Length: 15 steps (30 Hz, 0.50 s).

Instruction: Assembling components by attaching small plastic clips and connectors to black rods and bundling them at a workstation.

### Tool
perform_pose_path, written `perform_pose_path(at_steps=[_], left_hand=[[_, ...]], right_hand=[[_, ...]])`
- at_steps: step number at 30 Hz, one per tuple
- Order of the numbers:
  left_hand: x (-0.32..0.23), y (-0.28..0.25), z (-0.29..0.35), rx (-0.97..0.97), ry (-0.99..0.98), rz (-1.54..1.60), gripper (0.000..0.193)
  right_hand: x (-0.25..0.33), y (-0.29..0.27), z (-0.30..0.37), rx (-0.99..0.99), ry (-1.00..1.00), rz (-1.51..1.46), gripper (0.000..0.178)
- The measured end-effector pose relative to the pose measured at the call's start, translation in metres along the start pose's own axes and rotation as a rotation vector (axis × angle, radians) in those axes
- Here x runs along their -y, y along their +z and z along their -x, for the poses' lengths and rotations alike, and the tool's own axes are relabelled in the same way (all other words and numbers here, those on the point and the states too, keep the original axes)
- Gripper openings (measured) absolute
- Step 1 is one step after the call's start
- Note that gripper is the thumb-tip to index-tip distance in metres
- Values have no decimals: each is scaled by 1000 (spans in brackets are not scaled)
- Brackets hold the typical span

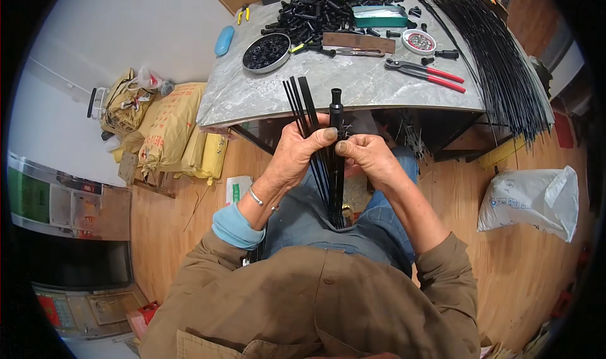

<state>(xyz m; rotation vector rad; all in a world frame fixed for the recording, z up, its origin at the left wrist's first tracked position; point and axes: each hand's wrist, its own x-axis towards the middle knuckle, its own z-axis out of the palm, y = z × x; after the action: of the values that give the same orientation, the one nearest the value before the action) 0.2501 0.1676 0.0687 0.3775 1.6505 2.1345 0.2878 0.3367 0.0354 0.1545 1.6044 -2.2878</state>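
A black tube-shaped fitting (336, 103) with a flared top stands upright between my hands, above my lap. My left hand (300, 147) is closed round it and round several thin black rods (295, 103) that fan up past the thumb. My right hand (371, 157) pinches at the fitting's side, thumb against bent fingers, close to the left thumb. Tiny prongs stick out by the fingertips; what the right fingers hold is too small to make out. Below the hands, the rods run down between my thighs.
On the grey table (214, 106) ahead lie a heap of black fittings (322, 11), a bowl of small black parts (266, 53), red-handled pincers (429, 75), a dish of metal bits (419, 41) and a long bundle of black rods (499, 62). Sacks (173, 128) stand left, a white bag (530, 201) right.
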Motion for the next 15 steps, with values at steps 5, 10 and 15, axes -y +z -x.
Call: perform_pose_path(at_steps=[5, 10, 15], left_hand=[[1, -4, -6, -47, 1, -130, 33], [-3, 0, -4, -60, 8, -147, 30], [0, 2, -7, -59, 5, -88, 28]], right_hand=[[-4, 4, 1, -117, -72, 79, 32], [-6, 8, 0, -172, -76, 160, 32], [-6, 11, 2, -222, -137, 120, 38]])
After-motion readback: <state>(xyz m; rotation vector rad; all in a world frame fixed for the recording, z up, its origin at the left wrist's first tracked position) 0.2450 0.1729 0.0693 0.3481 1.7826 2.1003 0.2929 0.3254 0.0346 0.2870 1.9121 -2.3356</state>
